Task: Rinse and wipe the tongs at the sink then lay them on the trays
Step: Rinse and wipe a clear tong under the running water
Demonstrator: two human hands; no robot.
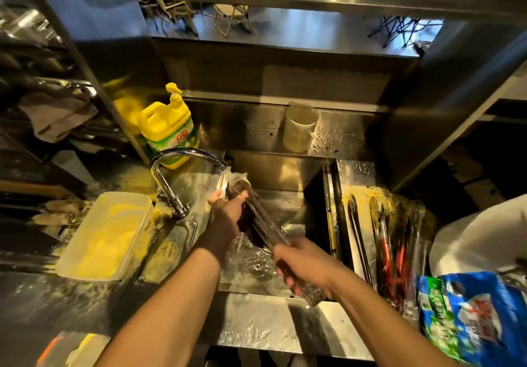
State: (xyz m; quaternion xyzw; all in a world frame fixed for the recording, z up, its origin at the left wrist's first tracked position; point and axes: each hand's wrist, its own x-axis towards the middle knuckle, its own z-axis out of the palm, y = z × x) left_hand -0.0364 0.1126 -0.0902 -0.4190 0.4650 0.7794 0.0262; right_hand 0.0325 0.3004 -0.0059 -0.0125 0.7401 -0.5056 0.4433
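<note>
Tongs point(258, 218): being held over the sink point(285, 173), tips under the faucet point(182, 155) stream.
Right hand point(303, 265): clamping the handle end.
Left hand point(231, 210): closing round the tongs near the tips, a dark cloth seemingly pressed against them.
Other tongs point(356, 230): lying on the tray point(359, 167) right of the sink.
Risk: wet steel possibly slipping into the basin; water splashing onto the table point(256, 329).

Long metal tongs point(265, 225) slant across the frame's centre over the steel sink point(288, 212), tips up-left in running water, while more tongs point(360, 235) lie lengthwise on a wet tray point(356, 173) at centre right.
</note>
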